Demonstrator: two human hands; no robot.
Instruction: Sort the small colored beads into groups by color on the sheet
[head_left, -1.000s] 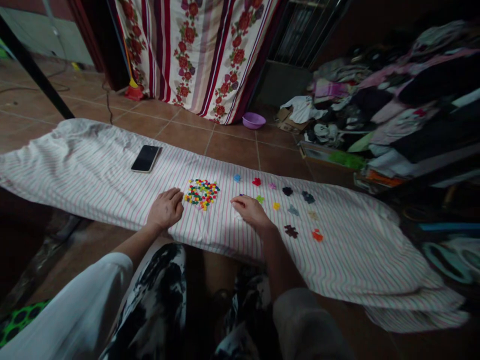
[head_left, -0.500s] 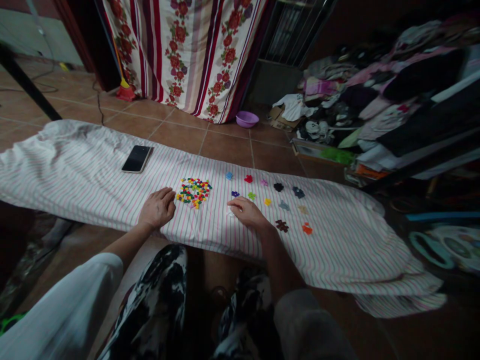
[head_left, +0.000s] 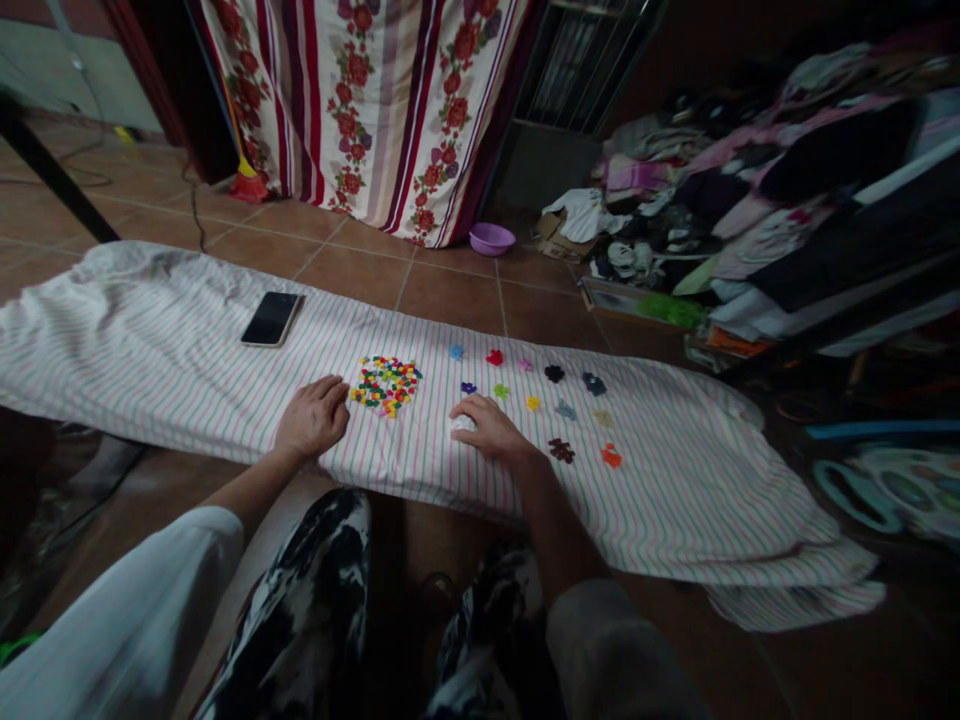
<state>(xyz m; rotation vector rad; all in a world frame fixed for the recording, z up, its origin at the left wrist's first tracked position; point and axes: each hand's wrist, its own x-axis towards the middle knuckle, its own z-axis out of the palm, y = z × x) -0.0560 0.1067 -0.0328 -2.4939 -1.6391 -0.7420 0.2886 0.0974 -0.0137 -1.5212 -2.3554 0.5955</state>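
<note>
My left hand (head_left: 313, 418) lies on the striped cloth, its fingers loosely bent and holding nothing, at the left edge of a pile of small multicoloured pieces (head_left: 386, 385). To the right of that pile, my right hand (head_left: 489, 430) is low over the cloth, thumb and fingers apart around a small white cluster (head_left: 463, 424), partly hidden by the hand. Just beyond its fingers lie a dark blue cluster (head_left: 469, 388) and a lime green cluster (head_left: 501, 391). A yellow cluster (head_left: 533, 403) is to their right, and a brown cluster (head_left: 561, 451) lies beside my right wrist.
More single-colour clusters sit in rows, among them light blue (head_left: 456, 352), red (head_left: 494, 357), black (head_left: 554, 373) and orange (head_left: 611, 456). A phone (head_left: 271, 319) lies at the left. Beyond the cloth-covered surface (head_left: 675, 500) are a purple basin (head_left: 491, 239) and heaped clothes (head_left: 720, 200).
The thumb and fingers of my right hand have spread from a closed pinch, and more of the white cluster shows between them. My left hand stays in place.
</note>
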